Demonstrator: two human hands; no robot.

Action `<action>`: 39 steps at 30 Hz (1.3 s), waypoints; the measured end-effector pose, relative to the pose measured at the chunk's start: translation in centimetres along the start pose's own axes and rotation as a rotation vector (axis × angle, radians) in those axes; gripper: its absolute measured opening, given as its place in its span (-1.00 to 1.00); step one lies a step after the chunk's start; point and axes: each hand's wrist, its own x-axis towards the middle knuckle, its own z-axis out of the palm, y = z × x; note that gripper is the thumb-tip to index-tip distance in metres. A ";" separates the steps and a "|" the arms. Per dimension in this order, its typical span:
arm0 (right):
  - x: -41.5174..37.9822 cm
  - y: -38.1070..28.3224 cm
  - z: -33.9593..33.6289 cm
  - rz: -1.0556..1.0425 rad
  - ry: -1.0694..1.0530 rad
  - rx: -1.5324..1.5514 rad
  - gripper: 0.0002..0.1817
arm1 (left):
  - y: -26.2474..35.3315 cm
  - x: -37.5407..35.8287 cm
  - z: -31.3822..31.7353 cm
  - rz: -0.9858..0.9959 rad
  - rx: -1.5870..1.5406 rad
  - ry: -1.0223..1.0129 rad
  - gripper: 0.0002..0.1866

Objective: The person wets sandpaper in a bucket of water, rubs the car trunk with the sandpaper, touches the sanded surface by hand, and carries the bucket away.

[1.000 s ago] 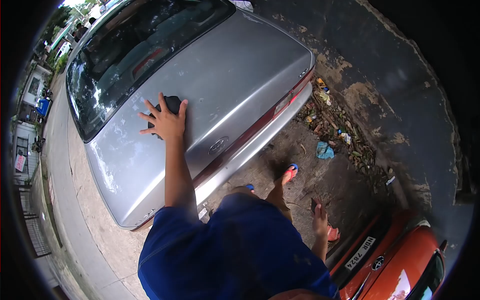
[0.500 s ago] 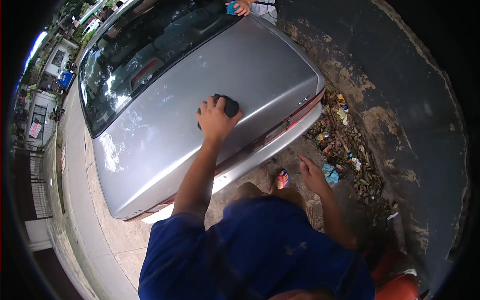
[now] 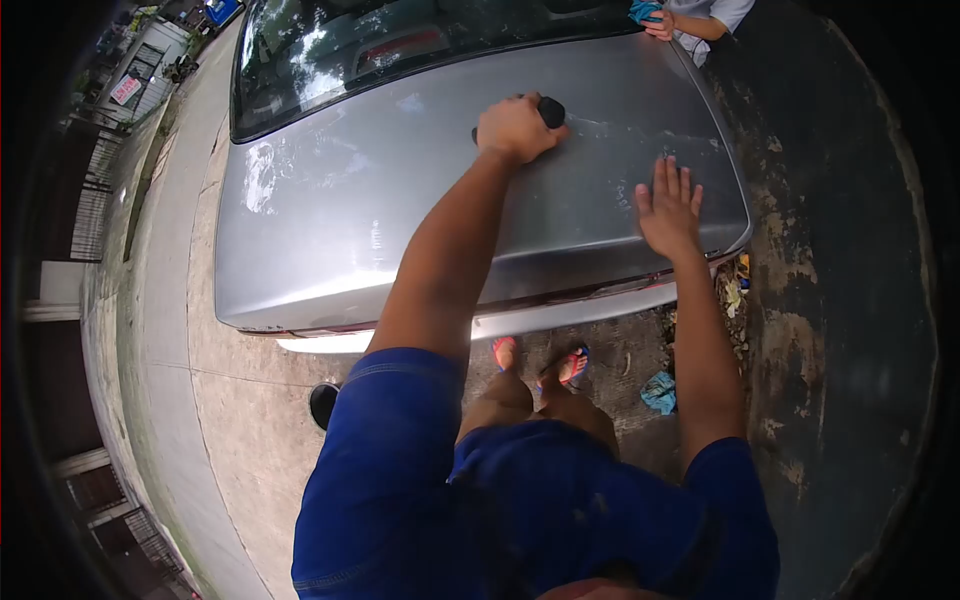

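My left hand (image 3: pixel 517 130) is closed over a black sponge (image 3: pixel 550 112), pressing it on the trunk lid (image 3: pixel 420 180) of a silver car, below the rear window. Most of the sponge is hidden under my fingers. Wet-looking streaks run over the paint to the right of it. My right hand (image 3: pixel 670 212) lies with fingers stretched out on the right part of the lid, near its rear edge, holding nothing.
Another person's hand (image 3: pixel 658 25) holds a blue cloth (image 3: pixel 644 11) at the window's right corner. A dark peeling wall (image 3: pixel 800 270) rises on the right. A black bucket (image 3: pixel 322 405) and a crumpled blue cloth or bag (image 3: pixel 659 393) are on the ground.
My left hand has moved with the sponge up and right across the lid. My right hand has risen from beside my body onto the lid. The view has turned, bringing the bucket in.
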 end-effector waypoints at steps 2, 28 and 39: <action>-2.1 -10.1 1.2 -0.306 -0.019 0.043 -0.20 | -6.0 -0.8 -1.3 -0.067 0.074 0.143 -0.29; 25.6 -19.2 3.3 0.088 0.069 -0.091 -0.26 | -32.9 -0.7 -6.8 -0.487 0.197 0.538 -0.19; 22.4 -31.3 4.9 -0.138 -0.002 0.022 -0.25 | -33.2 0.1 -6.4 -0.449 0.202 0.533 -0.20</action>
